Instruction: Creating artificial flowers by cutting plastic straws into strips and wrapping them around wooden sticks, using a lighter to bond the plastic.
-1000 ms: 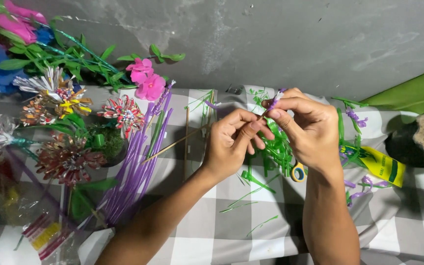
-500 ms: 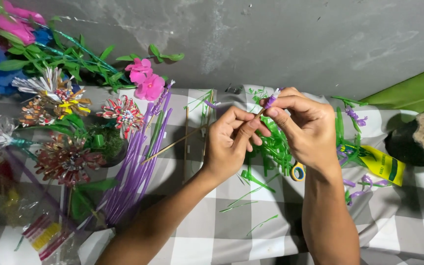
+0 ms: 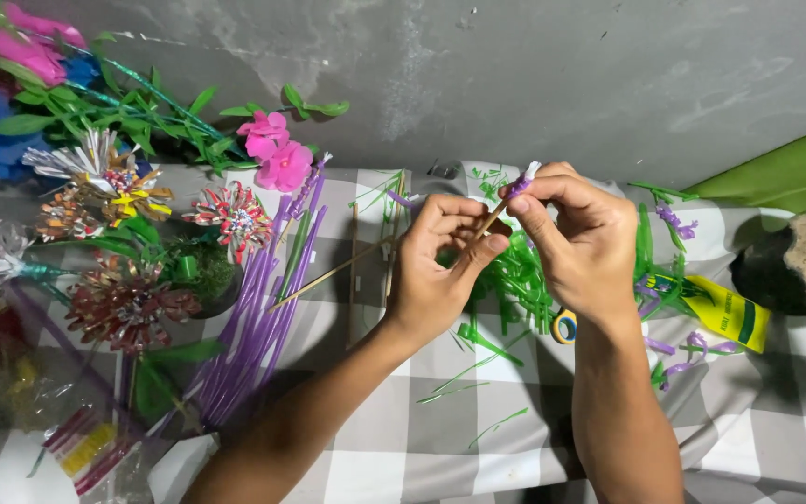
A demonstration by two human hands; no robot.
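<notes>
Both my hands are raised over a grey-and-white checked cloth [image 3: 440,448]. My left hand [image 3: 440,271] pinches a thin wooden stick [image 3: 338,273] that slants down to the left. My right hand [image 3: 578,238] pinches a small purple and white strip [image 3: 522,179] at the stick's upper tip. Under the hands lies a heap of green plastic strips [image 3: 513,280].
A bundle of purple straws [image 3: 258,327] lies left of my arms. Handmade flowers [image 3: 235,217], pink blossoms [image 3: 277,154] and green leaves fill the left side. A yellow tube [image 3: 725,313], yellow-handled scissors [image 3: 563,327], purple scraps and a rough stone [image 3: 799,266] sit on the right. A grey wall stands behind.
My hands have stayed in place; the fingers have shifted slightly on the stick's tip, and the purple strip now pokes up above my right fingers.
</notes>
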